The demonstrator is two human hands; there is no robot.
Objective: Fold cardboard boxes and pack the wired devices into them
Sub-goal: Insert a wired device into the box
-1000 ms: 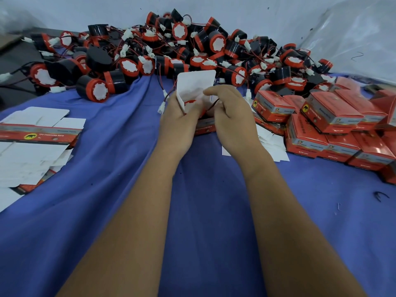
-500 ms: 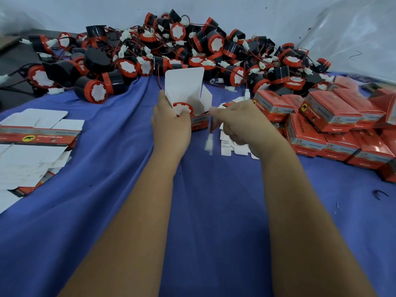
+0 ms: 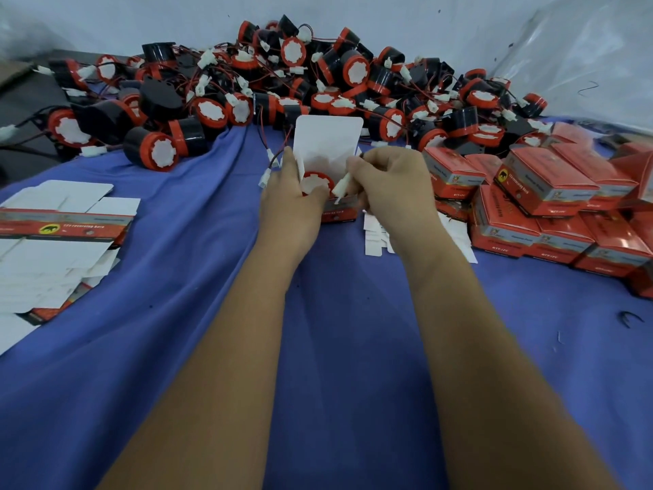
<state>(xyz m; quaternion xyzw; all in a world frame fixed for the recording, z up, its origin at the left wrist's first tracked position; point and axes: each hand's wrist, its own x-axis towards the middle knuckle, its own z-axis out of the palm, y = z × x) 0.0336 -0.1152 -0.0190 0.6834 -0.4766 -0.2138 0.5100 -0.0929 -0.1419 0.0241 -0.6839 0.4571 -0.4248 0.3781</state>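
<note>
At the left edge of the frame lie my flat box blanks (image 3: 67, 224) on the blue cloth (image 3: 198, 313); across the upper middle sprawls the pile of wired devices (image 3: 282, 83); at centre my left hand (image 3: 293, 206) curls round the open box (image 3: 337, 210), its white lid flap (image 3: 327, 143) upright, one device (image 3: 316, 182) seated inside; my right hand (image 3: 392, 189) pinches the white connector (image 3: 342, 187) over the box mouth; filled boxes (image 3: 544, 199) stack at the right.

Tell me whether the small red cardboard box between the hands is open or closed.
Open. The small red cardboard box's white lid flap stands upright, and the red-faced round device shows inside. The right hand pinches the white connector at its mouth.
</note>
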